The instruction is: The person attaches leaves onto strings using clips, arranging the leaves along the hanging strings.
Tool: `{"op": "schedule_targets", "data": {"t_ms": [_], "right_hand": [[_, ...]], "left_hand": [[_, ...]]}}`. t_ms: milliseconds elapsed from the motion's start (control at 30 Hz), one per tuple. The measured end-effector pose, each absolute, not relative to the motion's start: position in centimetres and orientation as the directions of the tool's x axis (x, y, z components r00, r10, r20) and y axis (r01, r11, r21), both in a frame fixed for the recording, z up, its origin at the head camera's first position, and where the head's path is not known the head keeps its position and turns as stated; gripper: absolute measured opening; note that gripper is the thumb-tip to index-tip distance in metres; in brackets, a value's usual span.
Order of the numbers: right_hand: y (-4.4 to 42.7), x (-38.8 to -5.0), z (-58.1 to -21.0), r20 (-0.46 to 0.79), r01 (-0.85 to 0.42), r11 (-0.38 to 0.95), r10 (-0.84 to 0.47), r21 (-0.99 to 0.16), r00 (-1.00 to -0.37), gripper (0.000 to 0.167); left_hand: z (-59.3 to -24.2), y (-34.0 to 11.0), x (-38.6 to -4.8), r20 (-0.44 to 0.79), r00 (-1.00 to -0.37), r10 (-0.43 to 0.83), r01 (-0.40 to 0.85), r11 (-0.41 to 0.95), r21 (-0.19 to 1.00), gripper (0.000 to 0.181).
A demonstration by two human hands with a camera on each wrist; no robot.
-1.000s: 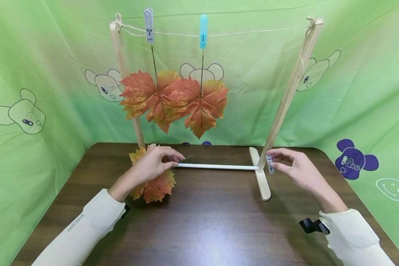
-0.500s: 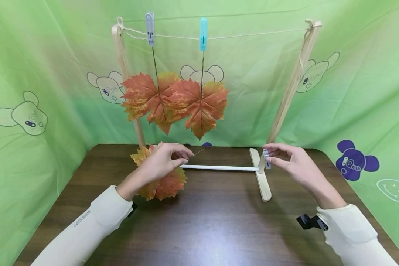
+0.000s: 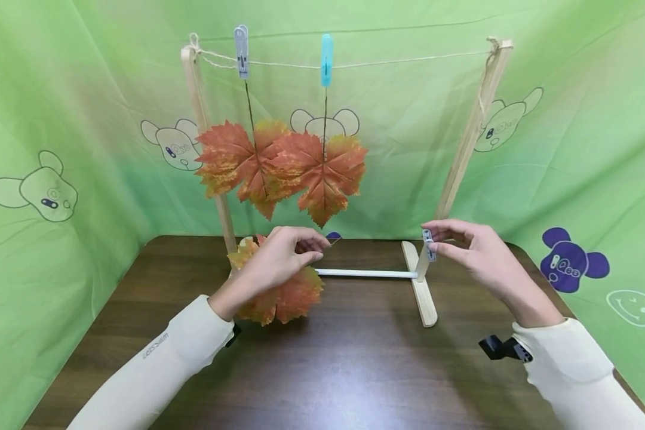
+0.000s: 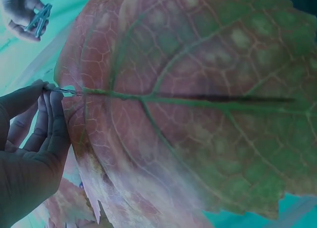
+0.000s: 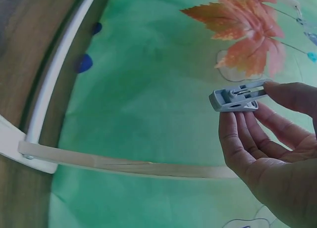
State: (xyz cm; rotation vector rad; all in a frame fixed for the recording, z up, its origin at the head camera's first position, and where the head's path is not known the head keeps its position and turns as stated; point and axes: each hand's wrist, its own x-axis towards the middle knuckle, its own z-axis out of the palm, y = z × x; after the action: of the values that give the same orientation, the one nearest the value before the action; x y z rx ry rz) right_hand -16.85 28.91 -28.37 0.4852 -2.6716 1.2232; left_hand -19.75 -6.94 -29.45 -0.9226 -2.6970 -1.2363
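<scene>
By its thin stem my left hand (image 3: 285,254) pinches an orange-and-yellow maple leaf (image 3: 292,298), which hangs below the palm just over the table. In the left wrist view the leaf's veined face (image 4: 198,99) fills most of the picture. My right hand (image 3: 475,254) holds a grey clothespin (image 3: 429,245) between thumb and fingers, near the right post. The right wrist view shows this clothespin (image 5: 238,97) from the side. Two more maple leaves, a left one (image 3: 236,158) and a right one (image 3: 325,173), hang from the twine (image 3: 398,61) by a grey clothespin (image 3: 241,52) and a blue clothespin (image 3: 326,60).
A wooden left post (image 3: 196,89) and right post (image 3: 473,131) carry the twine. A white rod (image 3: 365,273) joins them low down, above the brown table (image 3: 344,370). The right foot (image 3: 424,301) lies flat on it. Green printed cloth (image 3: 408,149) surrounds the table.
My left hand has moved right and slightly up, bringing the leaf along. My right hand has risen a little with the clothespin. The view has shifted slightly.
</scene>
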Motion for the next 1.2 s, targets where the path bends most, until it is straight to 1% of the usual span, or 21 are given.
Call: {"op": "schedule_targets", "data": {"t_ms": [367, 600, 933, 1067, 1200], "right_hand": [[29.2, -17.0, -25.8, 0.324, -0.39, 0.587, -0.22, -0.71, -0.92, 0.036], [28.9, -17.2, -24.5, 0.326, -0.386, 0.607, -0.213, -0.694, -0.921, 0.034], [28.6, -17.3, -23.0, 0.343, -0.404, 0.594, -0.219, -0.696, -0.913, 0.033], [28.2, -17.2, -22.4, 0.325, -0.375, 0.604, -0.196, -0.703, -0.925, 0.034], [27.9, -17.2, -21.9, 0.314, -0.348, 0.615, -0.168, -0.708, -0.934, 0.035]], "left_hand": [[-28.7, -5.7, -20.0, 0.325, -0.799, 0.505, 0.573, 0.478, 0.665, 0.016], [-27.6, -4.5, -20.0, 0.348, -0.792, 0.501, 0.588, 0.474, 0.656, 0.015], [-26.1, -2.4, -20.3, 0.411, -0.788, 0.459, 0.606, 0.459, 0.649, 0.018], [-25.5, -1.7, -20.4, 0.434, -0.787, 0.439, 0.611, 0.453, 0.649, 0.019], [-24.9, -1.0, -20.5, 0.429, -0.794, 0.431, 0.602, 0.455, 0.656, 0.018]]}}
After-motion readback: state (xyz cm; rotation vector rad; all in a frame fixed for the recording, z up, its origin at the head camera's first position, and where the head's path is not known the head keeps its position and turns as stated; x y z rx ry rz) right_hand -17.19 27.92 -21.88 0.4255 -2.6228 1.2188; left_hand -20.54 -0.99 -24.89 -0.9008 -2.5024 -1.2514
